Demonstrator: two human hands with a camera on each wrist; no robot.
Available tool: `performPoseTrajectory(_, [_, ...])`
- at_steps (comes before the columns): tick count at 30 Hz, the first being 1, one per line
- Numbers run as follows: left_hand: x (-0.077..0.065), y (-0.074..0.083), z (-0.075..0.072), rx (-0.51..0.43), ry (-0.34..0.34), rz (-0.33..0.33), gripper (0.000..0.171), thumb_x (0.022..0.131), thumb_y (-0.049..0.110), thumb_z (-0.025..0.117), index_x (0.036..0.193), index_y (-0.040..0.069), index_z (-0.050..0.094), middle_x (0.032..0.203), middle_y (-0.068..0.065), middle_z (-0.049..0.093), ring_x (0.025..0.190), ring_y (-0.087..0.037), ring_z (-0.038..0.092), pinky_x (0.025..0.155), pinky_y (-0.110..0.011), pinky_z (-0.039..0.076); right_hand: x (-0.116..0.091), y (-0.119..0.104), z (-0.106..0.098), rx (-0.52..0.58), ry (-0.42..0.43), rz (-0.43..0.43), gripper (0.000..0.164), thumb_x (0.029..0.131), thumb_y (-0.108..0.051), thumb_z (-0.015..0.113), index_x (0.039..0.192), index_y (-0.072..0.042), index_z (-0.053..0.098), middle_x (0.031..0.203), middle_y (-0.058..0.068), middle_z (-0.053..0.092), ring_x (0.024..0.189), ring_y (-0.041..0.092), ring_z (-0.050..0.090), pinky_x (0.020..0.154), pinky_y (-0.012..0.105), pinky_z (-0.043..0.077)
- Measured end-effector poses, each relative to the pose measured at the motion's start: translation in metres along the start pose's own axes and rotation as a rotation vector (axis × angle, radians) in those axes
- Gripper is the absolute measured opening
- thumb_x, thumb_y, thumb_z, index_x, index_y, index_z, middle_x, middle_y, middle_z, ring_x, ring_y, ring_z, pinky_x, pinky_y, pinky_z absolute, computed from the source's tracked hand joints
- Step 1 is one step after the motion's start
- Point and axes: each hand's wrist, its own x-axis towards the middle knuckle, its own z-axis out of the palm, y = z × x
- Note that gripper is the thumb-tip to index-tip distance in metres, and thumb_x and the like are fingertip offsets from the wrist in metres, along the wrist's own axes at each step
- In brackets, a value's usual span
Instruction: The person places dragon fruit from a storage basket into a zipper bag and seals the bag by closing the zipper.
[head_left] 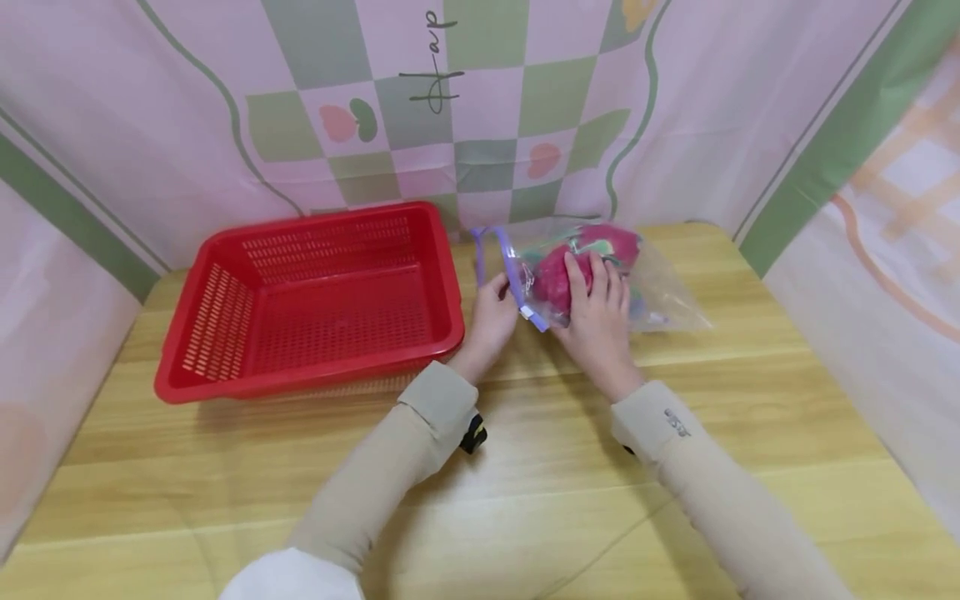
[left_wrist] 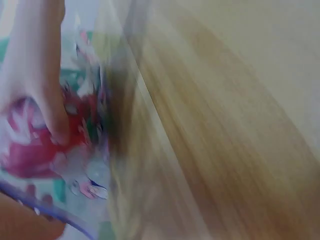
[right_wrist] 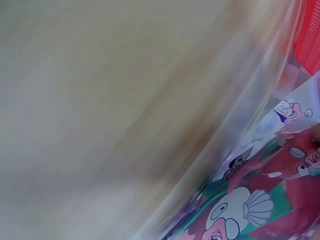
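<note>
A clear zip bag [head_left: 671,292] with a purple zip strip [head_left: 516,271] lies at the back of the table. Inside it is a bunched red item [head_left: 553,279] with green parts and printed cartoon figures [right_wrist: 227,215]. My left hand [head_left: 491,321] is at the bag's mouth, fingers pinching its edge; in the left wrist view the fingertips [left_wrist: 47,200] show beyond the purple strip. My right hand [head_left: 600,321] grips the bag over the red bundle from above, and its thumb presses on the front in the left wrist view.
A red plastic basket [head_left: 446,321] with slotted walls stands left of the bag, close to my left forearm. Behind the wooden table [head_left: 487,517] hangs a printed curtain [head_left: 487,108], with more cloth at both sides.
</note>
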Motion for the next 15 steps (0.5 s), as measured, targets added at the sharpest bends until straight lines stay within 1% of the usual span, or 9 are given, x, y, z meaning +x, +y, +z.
performPoseTrajectory(2, [-0.005, 0.004, -0.003, 0.082, 0.031, 0.014, 0.031, 0.1, 0.01, 0.042, 0.122, 0.005, 0.063, 0.114, -0.012, 0.067, 0.092, -0.016, 0.056, 0.085, -0.026, 0.05, 0.002, -0.002, 0.002, -0.005, 0.005, 0.005, 0.094, 0.069, -0.025, 0.084, 0.145, -0.006, 0.031, 0.145, 0.03, 0.03, 0.132, 0.05, 0.031, 0.11, 0.065, 0.024])
performPoseTrajectory(3, [-0.008, 0.009, -0.004, 0.123, 0.038, 0.007, 0.032, 0.1, 0.005, 0.04, 0.124, 0.004, 0.06, 0.117, -0.014, 0.065, 0.095, -0.019, 0.056, 0.088, -0.029, 0.05, 0.003, -0.003, 0.002, -0.007, 0.008, 0.007, 0.093, 0.07, -0.025, 0.083, 0.144, -0.006, 0.031, 0.145, 0.03, 0.03, 0.131, 0.05, 0.032, 0.11, 0.065, 0.024])
performPoseTrajectory(5, [-0.012, 0.013, -0.005, 0.175, 0.038, 0.055, 0.039, 0.098, 0.0, 0.039, 0.134, 0.006, 0.053, 0.131, -0.016, 0.057, 0.11, -0.022, 0.058, 0.096, -0.031, 0.05, 0.004, -0.004, 0.004, -0.01, 0.005, 0.012, 0.092, 0.07, -0.026, 0.083, 0.144, -0.006, 0.032, 0.145, 0.03, 0.031, 0.132, 0.05, 0.032, 0.111, 0.065, 0.024])
performPoseTrajectory(7, [-0.017, 0.017, -0.006, 0.233, 0.038, 0.132, 0.053, 0.094, -0.007, 0.044, 0.145, 0.007, 0.039, 0.147, -0.017, 0.041, 0.131, -0.027, 0.047, 0.107, -0.036, 0.044, 0.005, -0.005, 0.004, -0.013, -0.001, 0.014, 0.092, 0.07, -0.027, 0.083, 0.144, -0.006, 0.033, 0.145, 0.03, 0.031, 0.132, 0.05, 0.032, 0.111, 0.065, 0.024])
performPoseTrajectory(10, [-0.024, 0.021, -0.007, 0.33, 0.03, 0.201, 0.084, 0.087, -0.007, 0.058, 0.154, 0.01, 0.011, 0.16, -0.019, 0.009, 0.142, -0.037, 0.031, 0.111, -0.042, 0.038, 0.005, -0.007, 0.006, -0.024, -0.004, 0.006, 0.09, 0.07, -0.026, 0.083, 0.144, -0.008, 0.034, 0.146, 0.029, 0.032, 0.131, 0.05, 0.033, 0.11, 0.066, 0.025])
performPoseTrajectory(11, [-0.026, 0.021, -0.008, 0.378, 0.03, 0.222, 0.09, 0.085, -0.005, 0.062, 0.154, 0.01, 0.008, 0.161, -0.019, 0.002, 0.143, -0.039, 0.028, 0.111, -0.044, 0.037, 0.005, -0.007, 0.007, -0.026, -0.004, 0.002, 0.09, 0.07, -0.025, 0.082, 0.144, -0.008, 0.035, 0.146, 0.029, 0.033, 0.131, 0.05, 0.034, 0.11, 0.066, 0.025])
performPoseTrajectory(12, [-0.028, 0.021, -0.008, 0.437, 0.023, 0.232, 0.094, 0.082, -0.005, 0.065, 0.154, 0.008, 0.007, 0.16, -0.022, -0.001, 0.142, -0.041, 0.027, 0.11, -0.045, 0.038, 0.005, -0.008, 0.008, -0.03, -0.006, -0.002, 0.089, 0.07, -0.025, 0.082, 0.144, -0.008, 0.035, 0.146, 0.028, 0.033, 0.132, 0.05, 0.034, 0.11, 0.066, 0.025])
performPoseTrajectory(14, [-0.032, 0.021, -0.01, 0.568, -0.009, 0.226, 0.097, 0.078, -0.002, 0.07, 0.154, 0.006, 0.01, 0.158, -0.025, -0.006, 0.142, -0.044, 0.026, 0.107, -0.047, 0.041, 0.005, -0.01, 0.009, -0.034, -0.006, -0.013, 0.088, 0.071, -0.024, 0.082, 0.144, -0.009, 0.036, 0.146, 0.028, 0.034, 0.132, 0.05, 0.034, 0.11, 0.066, 0.025])
performPoseTrajectory(15, [-0.033, 0.02, -0.012, 0.65, -0.029, 0.239, 0.098, 0.076, -0.001, 0.072, 0.154, 0.006, 0.012, 0.158, -0.025, -0.008, 0.143, -0.044, 0.023, 0.106, -0.047, 0.041, 0.005, -0.011, 0.009, -0.033, -0.011, -0.015, 0.087, 0.071, -0.024, 0.081, 0.144, -0.009, 0.036, 0.146, 0.028, 0.034, 0.132, 0.05, 0.034, 0.11, 0.066, 0.025])
